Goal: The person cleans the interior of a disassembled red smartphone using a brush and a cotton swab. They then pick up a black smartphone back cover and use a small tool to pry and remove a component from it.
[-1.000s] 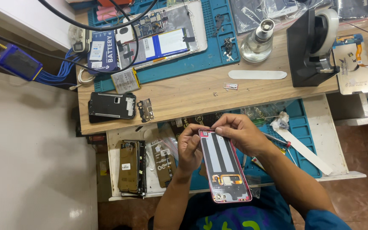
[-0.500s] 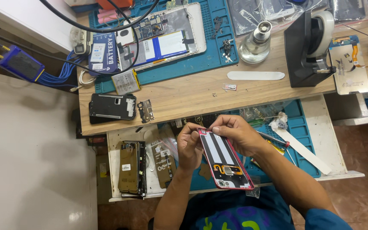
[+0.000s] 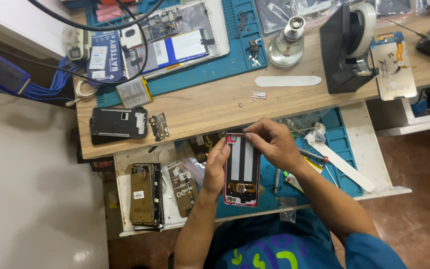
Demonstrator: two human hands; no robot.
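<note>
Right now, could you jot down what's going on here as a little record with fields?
Place: wooden workbench with an open drawer below it
Left hand: grips the left edge of the phone panel
Right hand: fingers pinch at the panel's top edge
Panel: pink rim, inner side up, two white strips
On the bench: glass bottle, tape dispenser, black phone frame, blue mat
In the drawer: opened phone at left
</note>
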